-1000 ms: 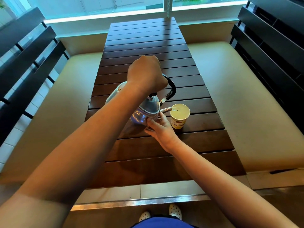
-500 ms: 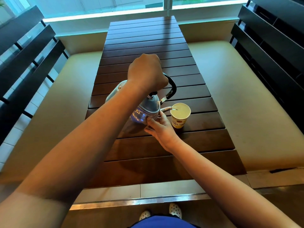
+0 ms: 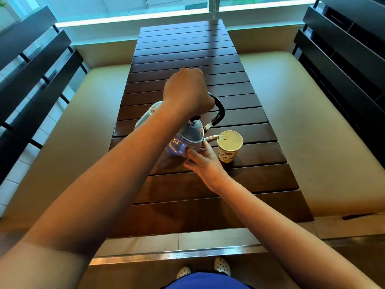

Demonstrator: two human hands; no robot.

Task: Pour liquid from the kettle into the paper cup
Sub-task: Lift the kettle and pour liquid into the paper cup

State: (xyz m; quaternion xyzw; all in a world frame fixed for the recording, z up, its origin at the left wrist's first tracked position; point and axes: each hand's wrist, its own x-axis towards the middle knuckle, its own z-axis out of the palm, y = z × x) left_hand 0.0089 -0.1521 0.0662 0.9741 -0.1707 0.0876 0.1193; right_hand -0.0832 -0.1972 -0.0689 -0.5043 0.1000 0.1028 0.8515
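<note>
Over paper cup, kettle spout rightward

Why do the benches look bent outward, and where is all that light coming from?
Head view: the wide-angle lens bows the dark slatted benches outward at the edges. Daylight comes from the bright window strip at the top, leaving sheen on the brown slatted table and glare spots on the shiny metal kettle. The picture is sharp, without motion blur.

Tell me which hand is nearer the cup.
Right. The right hand steadies the kettle body just left of the cup, apart from it. The left hand grips the handle, higher up and farther away.
</note>
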